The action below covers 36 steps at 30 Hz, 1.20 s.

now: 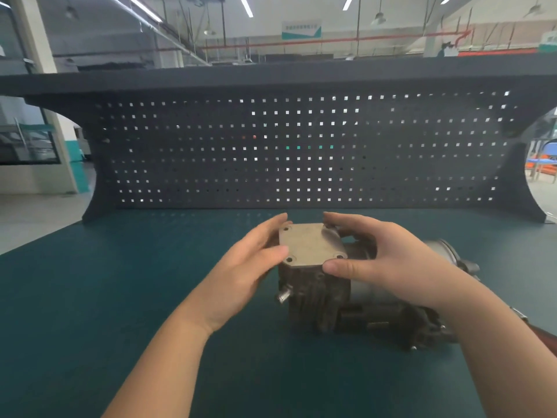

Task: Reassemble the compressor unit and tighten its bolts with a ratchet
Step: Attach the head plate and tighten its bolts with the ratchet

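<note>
The dark, finned cast-metal compressor body point(319, 300) stands on the teal bench mat point(120, 282), nearest the viewer. On its top sits the square grey metal cover plate point(310, 244), its corner holes with no bolts in them. The left hand point(241, 267) touches the plate's left edge with near-straight fingers; the right hand point(382, 260) pinches its right edge between thumb and fingers. If the plate sits skewed, its holes probably won't line up, and bolts could cross-thread. Behind the compressor rises the dark perforated pegboard point(301, 152).
</note>
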### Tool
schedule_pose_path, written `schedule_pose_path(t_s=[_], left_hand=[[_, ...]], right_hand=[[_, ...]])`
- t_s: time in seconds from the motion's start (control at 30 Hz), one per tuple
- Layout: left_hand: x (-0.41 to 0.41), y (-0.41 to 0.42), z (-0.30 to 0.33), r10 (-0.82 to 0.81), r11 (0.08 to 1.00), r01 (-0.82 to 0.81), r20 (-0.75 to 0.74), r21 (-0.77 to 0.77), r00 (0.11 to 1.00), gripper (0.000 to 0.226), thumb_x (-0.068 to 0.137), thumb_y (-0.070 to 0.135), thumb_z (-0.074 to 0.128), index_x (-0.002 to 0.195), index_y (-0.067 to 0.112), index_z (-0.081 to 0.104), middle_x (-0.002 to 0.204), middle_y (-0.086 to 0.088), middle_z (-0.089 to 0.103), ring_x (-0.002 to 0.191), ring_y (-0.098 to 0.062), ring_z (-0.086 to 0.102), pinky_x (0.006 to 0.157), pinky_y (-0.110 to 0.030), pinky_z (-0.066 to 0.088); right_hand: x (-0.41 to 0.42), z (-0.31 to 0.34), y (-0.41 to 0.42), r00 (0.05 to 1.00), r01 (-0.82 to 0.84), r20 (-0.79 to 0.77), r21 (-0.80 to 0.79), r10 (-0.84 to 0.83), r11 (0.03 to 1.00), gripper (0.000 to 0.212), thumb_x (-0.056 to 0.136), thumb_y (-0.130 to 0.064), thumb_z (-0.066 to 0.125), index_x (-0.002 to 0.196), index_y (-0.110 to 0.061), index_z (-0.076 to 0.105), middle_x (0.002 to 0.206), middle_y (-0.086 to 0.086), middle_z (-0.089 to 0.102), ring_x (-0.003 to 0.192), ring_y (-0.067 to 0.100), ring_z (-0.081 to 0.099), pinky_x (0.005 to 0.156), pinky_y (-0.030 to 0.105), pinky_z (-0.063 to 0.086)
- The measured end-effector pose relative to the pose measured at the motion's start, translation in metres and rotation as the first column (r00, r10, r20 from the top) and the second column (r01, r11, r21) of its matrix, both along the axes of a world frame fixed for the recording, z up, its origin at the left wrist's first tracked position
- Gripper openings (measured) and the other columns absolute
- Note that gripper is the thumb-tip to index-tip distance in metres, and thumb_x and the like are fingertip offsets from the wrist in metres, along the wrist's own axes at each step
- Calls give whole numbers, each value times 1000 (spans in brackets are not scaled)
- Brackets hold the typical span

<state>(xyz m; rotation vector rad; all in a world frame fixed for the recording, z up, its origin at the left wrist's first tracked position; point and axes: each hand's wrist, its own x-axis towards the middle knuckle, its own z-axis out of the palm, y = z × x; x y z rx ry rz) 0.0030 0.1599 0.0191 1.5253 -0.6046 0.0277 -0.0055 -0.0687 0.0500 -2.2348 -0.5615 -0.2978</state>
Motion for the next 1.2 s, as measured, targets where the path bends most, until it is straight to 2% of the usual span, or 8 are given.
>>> schedule_pose_path(t_s=[0.1,0.17,0.27,0.37,0.63,0.8,0.93,1.2], left_hand=[[1,15,3,-163,981,166,-38,97,986,67,83,21,62,146,17,38,149,5,48,138,-13,43,118,-37,31],[2,18,3,-194,963,191,-2,189,981,61,86,20,63,143,25,42,149,11,47,139,-9,41,116,-29,33],[6,18,1,-117,974,117,-9,192,993,67,77,27,74,137,37,46,144,19,50,136,-3,43,114,-28,35],[9,16,-2,-64,984,62,11,170,998,69,72,30,79,134,38,49,140,20,54,132,-3,49,109,-20,38],[7,13,-1,-32,987,28,19,157,999,65,71,35,78,131,36,53,137,17,58,130,-4,51,108,-21,40],[2,13,4,34,986,-41,51,162,998,55,74,30,85,122,39,60,125,21,65,121,0,58,92,-9,45],[1,14,5,16,988,-25,61,149,998,55,70,24,80,119,40,60,122,24,65,117,3,59,86,-6,45],[1,13,6,-18,989,4,91,149,996,52,67,31,81,109,58,66,125,25,64,119,2,59,87,-7,46]], right_hand=[[-1,1,0,1000,11,-3,4,-11,1000,96,46,-77,65,135,-44,50,123,-32,57,117,-9,52,109,32,40],[-2,1,2,1000,11,6,-7,-11,1000,90,47,-77,64,131,-46,52,123,-34,56,118,-9,52,109,32,39],[-1,2,3,1000,1,26,-31,0,1000,77,48,-79,61,119,-51,55,122,-44,50,118,-13,49,109,30,38],[-2,2,3,999,-1,40,-45,2,999,81,49,-80,61,122,-47,58,121,-50,44,117,-16,47,108,27,38],[-3,4,4,999,6,47,-51,-3,999,84,49,-76,66,124,-41,61,122,-43,50,116,-12,50,106,30,40],[-6,5,1,1000,-11,14,-54,12,999,78,50,-75,64,122,-48,58,132,-38,48,125,-12,44,112,29,34],[-5,4,-1,999,-38,11,-20,39,999,64,52,-71,62,113,-54,55,131,-40,48,124,-19,40,113,23,32],[0,0,-4,997,-54,47,-4,54,999,65,52,-72,63,114,-54,57,125,-52,42,120,-24,41,99,3,30]])
